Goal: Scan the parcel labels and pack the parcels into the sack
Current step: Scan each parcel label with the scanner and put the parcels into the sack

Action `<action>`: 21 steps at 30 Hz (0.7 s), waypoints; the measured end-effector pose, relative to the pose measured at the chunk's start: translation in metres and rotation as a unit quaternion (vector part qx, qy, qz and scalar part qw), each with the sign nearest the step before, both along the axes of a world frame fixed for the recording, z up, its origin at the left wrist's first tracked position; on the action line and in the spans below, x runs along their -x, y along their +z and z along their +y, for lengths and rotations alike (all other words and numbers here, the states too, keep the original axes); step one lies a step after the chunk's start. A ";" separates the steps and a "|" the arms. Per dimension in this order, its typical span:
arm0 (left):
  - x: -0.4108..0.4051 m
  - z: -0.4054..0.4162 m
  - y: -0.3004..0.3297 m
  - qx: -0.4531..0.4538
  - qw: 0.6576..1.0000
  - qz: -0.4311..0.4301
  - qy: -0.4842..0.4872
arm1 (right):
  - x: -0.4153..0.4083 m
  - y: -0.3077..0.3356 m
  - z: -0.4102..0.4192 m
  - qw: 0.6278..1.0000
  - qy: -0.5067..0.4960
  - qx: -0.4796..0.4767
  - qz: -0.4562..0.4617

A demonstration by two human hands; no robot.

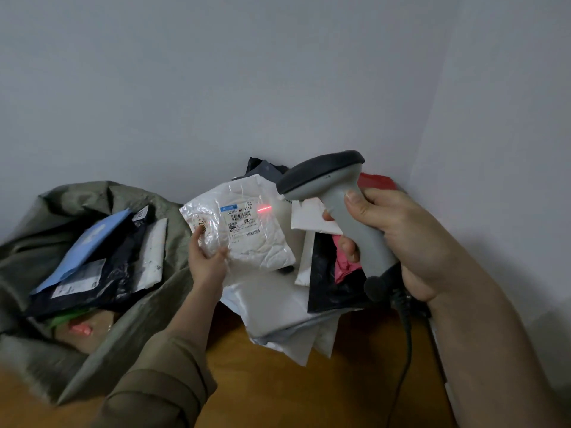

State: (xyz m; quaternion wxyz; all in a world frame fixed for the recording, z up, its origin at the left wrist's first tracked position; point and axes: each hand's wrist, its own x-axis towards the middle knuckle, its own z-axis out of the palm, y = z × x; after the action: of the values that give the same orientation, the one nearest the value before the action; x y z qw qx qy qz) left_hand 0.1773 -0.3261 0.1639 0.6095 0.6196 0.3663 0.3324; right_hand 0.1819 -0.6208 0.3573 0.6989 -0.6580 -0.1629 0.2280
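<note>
In the middle of the frame: I hold up a white parcel [247, 230] with my left hand [207, 261]. My fingers and thumb pinch its lower left corner.

Label: the paper label [242, 219] faces me, with bar codes on it. I cannot read the small words.

Right side of the frame: my right hand [398, 242] is wrapped tight round the handle of the grey scanner [333, 193]. Its dark head points left at the parcel.

Red light: the red line [264, 208] sits at the right edge of the label, just beside the top bar code, not across it.

How to do it well: I think I should turn the scanner a little to the left, or slide the parcel a little to the right, so the red line goes right across the bars. I should keep the parcel flat and not shaky, because the shiny wrap is crinkled.

Pile: more parcels [309, 291] lie under and behind the one I hold, on the brown table [278, 390].

Left side of the frame: the green sack [148, 307] lies open, with a blue parcel [89, 239] and dark ones inside.

Next: once the scan works, this parcel goes into the sack, I think.

Watch out: the scanner's black cord [404, 350] hangs near the pile and could snag.
</note>
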 end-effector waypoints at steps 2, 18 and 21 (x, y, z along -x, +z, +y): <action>0.010 0.006 0.005 0.002 0.999 -0.009 0.030 | -0.004 -0.005 0.006 1.000 0.023 0.003 0.013; 0.085 0.113 0.004 0.040 0.992 -0.014 0.122 | 0.036 -0.022 0.117 0.997 0.070 0.005 0.034; 0.102 0.149 0.007 0.071 0.983 -0.005 0.167 | 0.057 -0.031 0.158 0.998 0.046 -0.003 0.054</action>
State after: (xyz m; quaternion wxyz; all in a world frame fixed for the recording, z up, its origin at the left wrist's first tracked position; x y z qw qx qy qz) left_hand 0.0748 -0.1772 0.1704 0.5898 0.5032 0.4839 0.4059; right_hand 0.1250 -0.4628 0.3261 0.6976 -0.6345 -0.1558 0.2940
